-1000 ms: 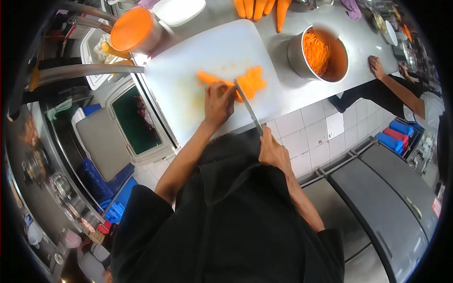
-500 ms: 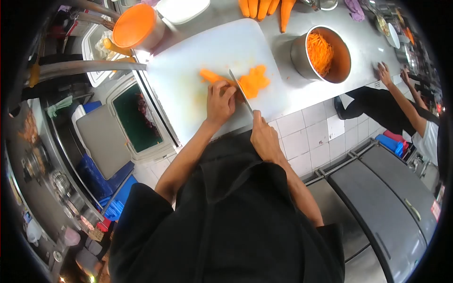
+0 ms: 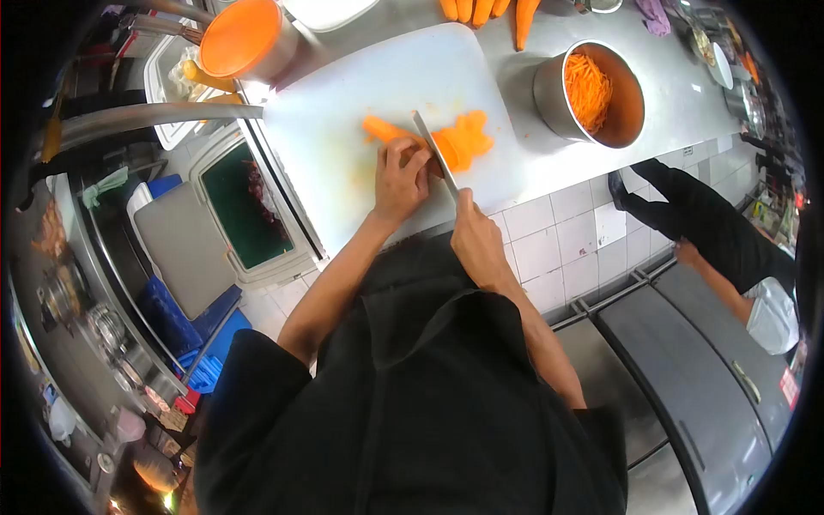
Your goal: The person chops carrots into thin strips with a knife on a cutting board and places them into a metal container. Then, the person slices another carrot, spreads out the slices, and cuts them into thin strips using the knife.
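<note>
On a white cutting board [image 3: 322, 94] lies a carrot [image 3: 384, 130], its thin end pointing up and left. My left hand [image 3: 402, 178] presses it down with curled fingers. My right hand [image 3: 477, 238] is closed around the handle of a knife [image 3: 435, 152]. The blade crosses the carrot just right of my left fingertips. Carrot slices [image 3: 464, 140] are heaped on the board to the right of the blade. The part of the carrot under my left fingers is hidden.
A metal pot [image 3: 549, 99] of shredded carrot stands right of the board. Whole carrots [image 3: 481, 10] lie behind it. At the back left is an orange-lidded container [image 3: 241, 39]. Below left sits an open bin [image 3: 249, 215]. Another person [image 3: 730, 232] is at the right.
The blade still sits at the carrot, its angle slightly changed, and the slices look a little more spread. The other person has drawn their hands back from the counter and turned.
</note>
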Available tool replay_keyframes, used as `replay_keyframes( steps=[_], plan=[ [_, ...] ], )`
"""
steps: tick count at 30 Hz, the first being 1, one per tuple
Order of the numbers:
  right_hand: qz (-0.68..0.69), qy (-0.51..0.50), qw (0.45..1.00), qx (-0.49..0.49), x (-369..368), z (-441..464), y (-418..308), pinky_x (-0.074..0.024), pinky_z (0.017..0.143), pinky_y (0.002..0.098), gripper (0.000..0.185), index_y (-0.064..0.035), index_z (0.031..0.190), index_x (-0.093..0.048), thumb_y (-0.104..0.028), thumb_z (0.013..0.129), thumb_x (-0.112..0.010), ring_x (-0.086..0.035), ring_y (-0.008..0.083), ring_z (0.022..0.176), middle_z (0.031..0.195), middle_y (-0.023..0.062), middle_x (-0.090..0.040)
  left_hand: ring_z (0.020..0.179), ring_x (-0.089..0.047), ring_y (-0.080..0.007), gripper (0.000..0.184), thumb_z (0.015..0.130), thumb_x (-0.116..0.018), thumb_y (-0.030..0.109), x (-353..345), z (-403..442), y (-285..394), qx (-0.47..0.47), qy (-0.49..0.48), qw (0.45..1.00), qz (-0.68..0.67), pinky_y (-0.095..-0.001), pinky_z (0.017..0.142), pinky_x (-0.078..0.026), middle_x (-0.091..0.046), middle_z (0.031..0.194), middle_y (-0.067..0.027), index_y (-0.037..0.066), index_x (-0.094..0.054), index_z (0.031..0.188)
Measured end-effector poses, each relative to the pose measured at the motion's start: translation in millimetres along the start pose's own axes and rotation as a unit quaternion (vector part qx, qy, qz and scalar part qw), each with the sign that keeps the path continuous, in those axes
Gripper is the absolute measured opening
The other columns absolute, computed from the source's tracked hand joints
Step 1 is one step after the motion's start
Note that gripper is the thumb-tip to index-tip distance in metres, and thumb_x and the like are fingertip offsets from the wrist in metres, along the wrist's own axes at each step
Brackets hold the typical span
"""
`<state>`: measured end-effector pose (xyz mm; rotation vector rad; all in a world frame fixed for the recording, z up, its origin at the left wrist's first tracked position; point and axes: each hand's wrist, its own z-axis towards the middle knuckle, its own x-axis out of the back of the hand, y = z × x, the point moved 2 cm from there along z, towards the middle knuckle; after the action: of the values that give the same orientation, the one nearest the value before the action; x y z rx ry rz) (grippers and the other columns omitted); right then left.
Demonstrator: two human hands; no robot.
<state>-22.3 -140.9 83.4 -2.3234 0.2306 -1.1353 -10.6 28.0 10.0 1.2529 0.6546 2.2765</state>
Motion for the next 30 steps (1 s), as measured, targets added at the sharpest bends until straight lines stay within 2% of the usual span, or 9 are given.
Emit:
replay_keyframes(
  steps=[3, 8, 15, 19, 21, 22, 24, 27, 30],
  plan=[
    [0.000, 0.025, 0.999, 0.033, -1.1, 8.8, -3.8, -0.0505, 0.067, 0.0601, 0.028, -0.0037, 0.116, -0.039, 0.003, 0.089, -0.046, -0.062, 0.0536, 0.081, 0.099, 0.0290, -0.063, 0.103, -0.055, -0.0308, 0.033, 0.076, -0.070, -0.003, -4.2, 1.7, -7.5, 0.000, 0.018, 1.000, -0.004, -0.0422, 0.089, -0.046, -0.056, 0.110, -0.0103, 0.009, -0.066, 0.106],
    [-0.019, -0.033, 0.998, -0.039, 32.4, -24.8, -24.1, -0.0495, 0.070, 0.0620, 0.031, -0.0051, 0.117, -0.037, 0.003, 0.089, -0.045, -0.062, 0.0541, 0.081, 0.098, 0.0288, -0.063, 0.102, -0.055, -0.0324, 0.033, 0.076, -0.069, -0.004, -0.6, 1.0, -3.3, 0.008, 0.002, 1.000, 0.000, -0.0426, 0.087, -0.047, -0.057, 0.112, -0.0101, 0.008, -0.066, 0.107],
    [-0.034, -0.050, 0.997, -0.045, 11.7, -10.2, -10.2, -0.0514, 0.068, 0.0597, 0.030, -0.0052, 0.117, -0.038, 0.001, 0.090, -0.046, -0.063, 0.0526, 0.079, 0.100, 0.0282, -0.063, 0.103, -0.055, -0.0330, 0.033, 0.075, -0.070, -0.003, -1.9, 2.5, -4.7, 0.023, -0.003, 1.000, -0.005, -0.0421, 0.088, -0.048, -0.057, 0.112, -0.0109, 0.008, -0.068, 0.106],
    [-0.047, 0.055, 0.995, 0.075, 0.6, 16.7, -13.9, -0.0553, 0.060, 0.0513, 0.025, -0.0038, 0.113, -0.039, -0.002, 0.091, -0.050, -0.065, 0.0493, 0.075, 0.095, 0.0265, -0.063, 0.106, -0.054, -0.0336, 0.033, 0.076, -0.065, -0.008, -2.3, 1.2, -5.9, 0.030, 0.008, 0.999, -0.010, -0.0433, 0.092, -0.045, -0.056, 0.112, -0.0124, 0.006, -0.064, 0.106],
    [-0.033, -0.020, 0.999, -0.020, 6.8, 13.7, -19.0, -0.0489, 0.072, 0.0553, 0.026, -0.0028, 0.114, -0.042, 0.001, 0.089, -0.050, -0.063, 0.0483, 0.088, 0.103, 0.0288, -0.062, 0.108, -0.054, -0.0337, 0.032, 0.076, -0.066, -0.005, -0.4, -2.5, -5.1, 0.023, 0.016, 1.000, 0.010, -0.0442, 0.094, -0.044, -0.056, 0.113, -0.0118, 0.008, -0.065, 0.105],
    [-0.033, -0.013, 0.999, -0.018, 6.0, 17.3, -18.6, -0.0489, 0.072, 0.0553, 0.026, -0.0028, 0.114, -0.042, 0.001, 0.089, -0.050, -0.063, 0.0483, 0.088, 0.103, 0.0288, -0.062, 0.110, -0.053, -0.0337, 0.030, 0.076, -0.067, -0.003, -0.8, 1.4, -7.5, 0.012, 0.027, 0.999, 0.030, -0.0450, 0.096, -0.042, -0.056, 0.114, -0.0111, 0.009, -0.066, 0.104],
    [-0.154, 0.205, 0.958, 0.131, 7.1, 13.6, -22.8, -0.0463, 0.072, 0.0465, 0.036, -0.0035, 0.122, -0.050, -0.002, 0.087, -0.054, -0.063, 0.0355, 0.089, 0.106, 0.0196, -0.059, 0.111, -0.053, -0.0336, 0.029, 0.076, -0.069, 0.000, 4.2, 1.7, -4.5, 0.004, 0.028, 0.998, 0.060, -0.0458, 0.097, -0.040, -0.056, 0.114, -0.0102, 0.011, -0.067, 0.103],
    [-0.075, 0.226, 0.962, 0.130, 8.3, 19.5, -28.8, -0.0404, 0.077, 0.0426, 0.043, -0.0062, 0.126, -0.055, -0.001, 0.083, -0.056, -0.059, 0.0310, 0.094, 0.111, 0.0168, -0.056, 0.113, -0.052, -0.0332, 0.027, 0.076, -0.070, 0.004, 7.4, 5.0, -4.9, -0.006, 0.027, 0.996, 0.086, -0.0469, 0.100, -0.038, -0.056, 0.114, -0.0084, 0.013, -0.068, 0.102],
    [-0.038, 0.196, 0.973, 0.119, 7.7, 24.9, -24.8, -0.0423, 0.077, 0.0445, 0.047, -0.0059, 0.128, -0.053, 0.000, 0.082, -0.057, -0.060, 0.0329, 0.094, 0.109, 0.0175, -0.056, 0.113, -0.052, -0.0329, 0.027, 0.076, -0.071, 0.005, 6.2, 4.6, -8.0, -0.011, 0.026, 0.996, 0.087, -0.0472, 0.100, -0.037, -0.057, 0.114, -0.0074, 0.014, -0.068, 0.102]
  ],
)
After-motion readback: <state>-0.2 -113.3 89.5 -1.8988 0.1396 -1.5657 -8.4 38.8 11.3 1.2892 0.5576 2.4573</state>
